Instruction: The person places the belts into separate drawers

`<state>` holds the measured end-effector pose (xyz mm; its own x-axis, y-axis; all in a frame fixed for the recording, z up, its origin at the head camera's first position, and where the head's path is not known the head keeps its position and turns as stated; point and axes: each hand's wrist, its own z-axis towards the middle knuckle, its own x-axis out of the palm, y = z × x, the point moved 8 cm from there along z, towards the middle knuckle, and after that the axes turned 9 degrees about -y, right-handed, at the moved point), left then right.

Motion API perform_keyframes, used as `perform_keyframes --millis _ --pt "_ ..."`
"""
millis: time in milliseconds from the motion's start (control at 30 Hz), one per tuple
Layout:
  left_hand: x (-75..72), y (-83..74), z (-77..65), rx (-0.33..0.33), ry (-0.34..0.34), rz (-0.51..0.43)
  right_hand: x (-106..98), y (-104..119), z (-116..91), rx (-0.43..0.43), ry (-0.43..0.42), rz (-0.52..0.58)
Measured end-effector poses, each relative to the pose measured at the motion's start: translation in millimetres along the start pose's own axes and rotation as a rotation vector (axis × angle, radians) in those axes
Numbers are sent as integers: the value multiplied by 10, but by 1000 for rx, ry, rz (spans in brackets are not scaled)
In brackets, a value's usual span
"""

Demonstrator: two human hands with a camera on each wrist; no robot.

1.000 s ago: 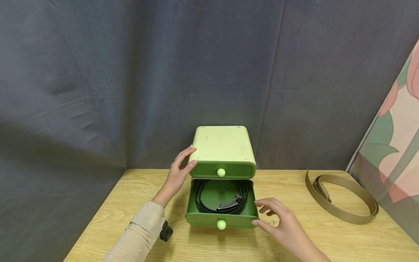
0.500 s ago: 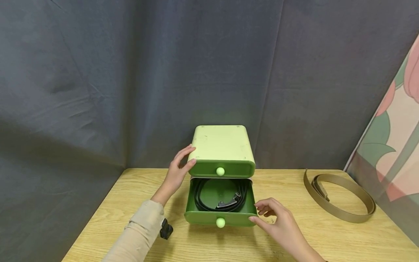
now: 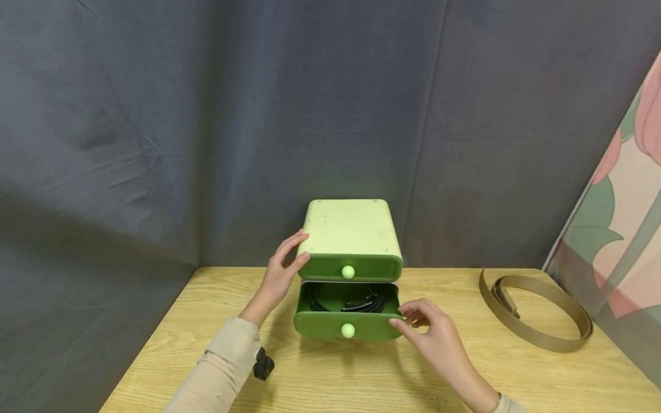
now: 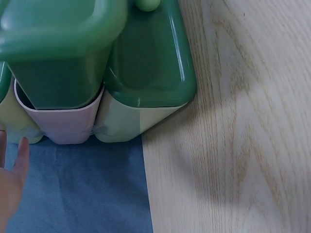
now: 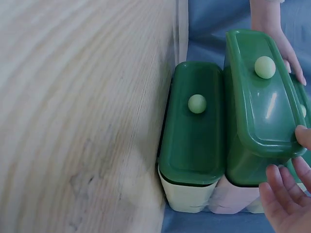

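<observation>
A small cabinet [image 3: 351, 226] with a pale green top and dark green drawers stands on the table. Its middle drawer [image 3: 322, 325] is partly pulled out, and a coiled black belt [image 3: 316, 302] with a metal buckle lies inside. My left hand [image 3: 277, 278] rests fairly straight fingers on the cabinet's left side and top edge. At the drawer's front right corner, my right hand [image 3: 436, 338] has its thumb on the front and its fingers along the side. The right wrist view shows this hold, the thumb [image 5: 303, 137] lying at the drawer's edge.
To the right lies a loosely coiled tan belt [image 3: 560, 344] on the wooden table [image 3: 170, 338]. A dark curtain [image 3: 330, 103] hangs behind the cabinet, and a flower-patterned panel [image 3: 619, 229] borders the right. By the left sleeve is a small black device [image 3: 263, 365].
The middle drawer has slid inward, the right hand moving with it at its corner. Less of the black belt shows now. The left hand stays on the cabinet.
</observation>
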<state>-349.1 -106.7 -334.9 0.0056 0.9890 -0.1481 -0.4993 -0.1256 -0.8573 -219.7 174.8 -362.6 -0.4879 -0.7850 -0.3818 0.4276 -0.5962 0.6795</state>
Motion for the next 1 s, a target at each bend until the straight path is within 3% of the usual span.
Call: perform_keyframes --millis 300,533,833,1000 --pt "33 19 -10 9 11 -9 76 -177 160 67 -54 41" --pt "50 -7 -20 -13 16 -2 117 -323 267 145 -64 3" --pt "47 -318 -98 -21 23 -8 183 -430 345 195 -32 -4" --pt "44 -351 -108 -16 11 -19 196 -449 365 208 -26 -2"
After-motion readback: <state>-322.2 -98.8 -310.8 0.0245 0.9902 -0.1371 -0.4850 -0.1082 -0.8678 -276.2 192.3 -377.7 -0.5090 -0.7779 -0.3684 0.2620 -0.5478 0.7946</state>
